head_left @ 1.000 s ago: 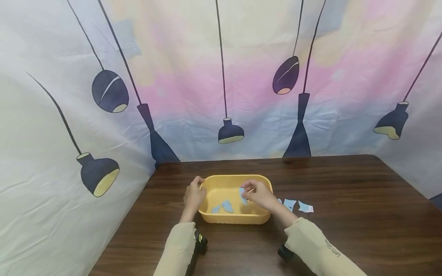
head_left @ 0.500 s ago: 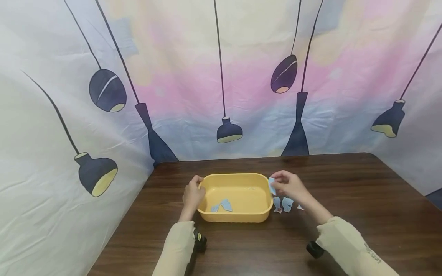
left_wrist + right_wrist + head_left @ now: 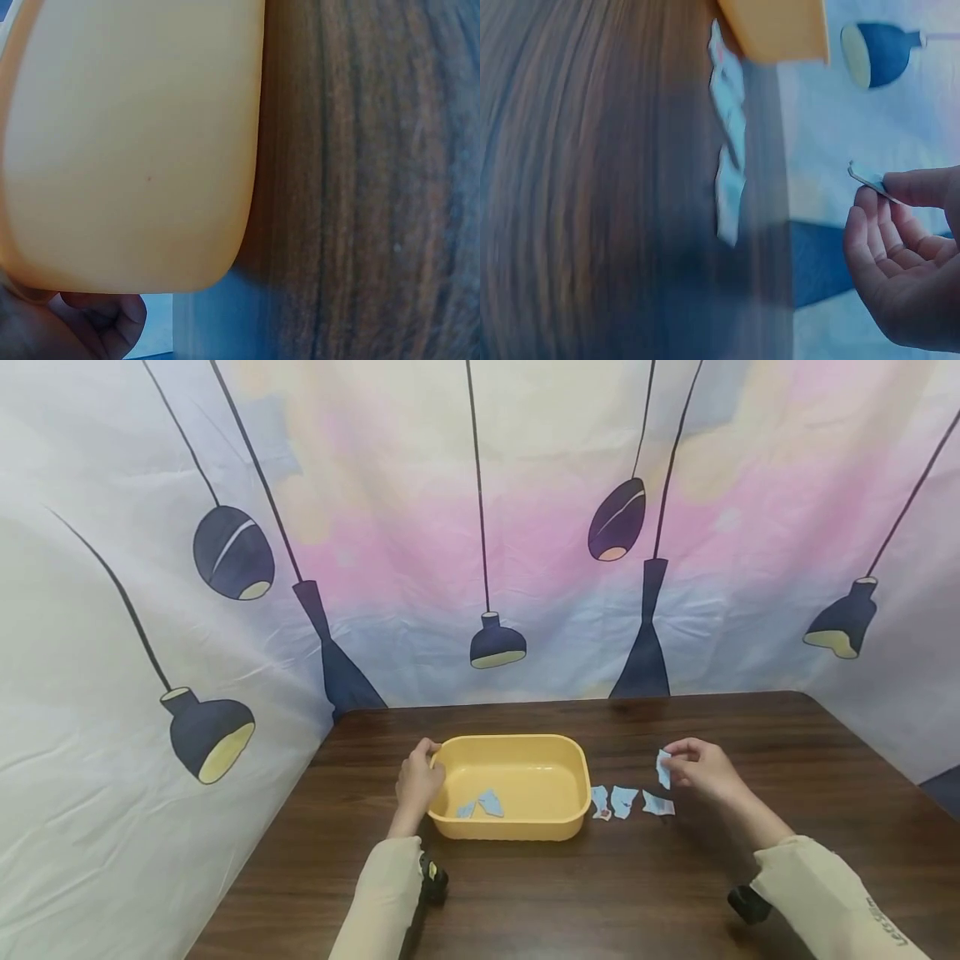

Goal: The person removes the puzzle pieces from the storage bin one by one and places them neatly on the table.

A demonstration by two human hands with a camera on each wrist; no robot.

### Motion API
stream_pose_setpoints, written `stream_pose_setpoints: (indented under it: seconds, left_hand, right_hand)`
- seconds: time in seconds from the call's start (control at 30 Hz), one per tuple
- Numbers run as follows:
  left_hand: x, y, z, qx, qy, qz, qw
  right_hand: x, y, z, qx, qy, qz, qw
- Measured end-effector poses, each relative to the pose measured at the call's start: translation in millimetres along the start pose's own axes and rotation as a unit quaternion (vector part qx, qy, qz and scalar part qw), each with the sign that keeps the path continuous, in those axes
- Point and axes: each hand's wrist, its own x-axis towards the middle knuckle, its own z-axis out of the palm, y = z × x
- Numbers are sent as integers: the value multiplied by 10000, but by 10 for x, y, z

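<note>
A yellow plastic basin [image 3: 510, 832] stands on the table, and my left hand [image 3: 417, 781] grips its left end at the rim. In the left wrist view the curled fingers [image 3: 112, 319] show at the edge of the basin wall [image 3: 135, 150]. Two torn pieces of light blue paper [image 3: 491, 803] lie inside, at the near left. My right hand [image 3: 705, 768] pinches another torn blue paper piece [image 3: 663, 769] between thumb and fingers, raised over the table right of the basin. Below it, three torn paper pieces [image 3: 623, 802] lie in a row beside the basin's right end.
The dark wood-grain table [image 3: 600, 893] reaches back to a cloth backdrop [image 3: 420, 527] printed with hanging lamps. Another stretch of cloth hangs along the left side. Black wrist devices [image 3: 748, 904] sit under both cream sleeves [image 3: 832, 893].
My right hand has moved from above the basin out to the right, past its rim, with the paper piece still pinched. The left hand keeps its grip on the basin.
</note>
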Motion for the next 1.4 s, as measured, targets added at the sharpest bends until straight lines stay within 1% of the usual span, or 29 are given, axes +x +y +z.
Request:
stream_pose_setpoints:
  seconds: [0.17,0.3,0.47,0.53,0.63,0.73,0.8,0.87,0.93,1.17,1.27,1.4]
  left_hand:
    - [3,6,-9,-11,-54,-80,10000]
    - [10,0,-5,2,-75,-57,10000]
    - [1,15,-10,-43,-43,17,10000]
    - [-7,19,-11,-82,11,69,9999]
    - [-21,24,-15,-93,120,195,9997]
    - [-25,23,-14,-103,165,216,9996]
    - [-19,19,-14,-93,128,149,9998]
    - [-5,13,-10,-94,57,28,9999]
    - [10,7,-6,-45,0,-37,10000]
    - [14,46,-19,-26,-98,-92,9999]
    - [10,48,-19,-33,-110,-111,9999]
    - [9,36,-17,-36,-102,-154,9998]
  right_hand:
    - [48,188,-99,-283,-160,393,9987]
    - [54,298,-146,-493,-192,512,9973]
    - [40,405,-175,-513,-258,638,9963]
    - [38,440,-169,-469,-293,665,9963]
    - [44,482,-153,-512,-324,551,9966]
    - [45,507,-127,-823,-295,439,9952]
    - [43,516,-113,-1170,-259,355,9922]
    - [40,516,-106,-1475,-232,290,9884]
    - [40,509,-102,-1652,-220,246,9857]
    - [46,456,-87,-1641,-181,163,9861]
    - [45,360,-55,-1756,-149,-20,9843]
    - [39,121,49,-1751,-105,-326,9840]
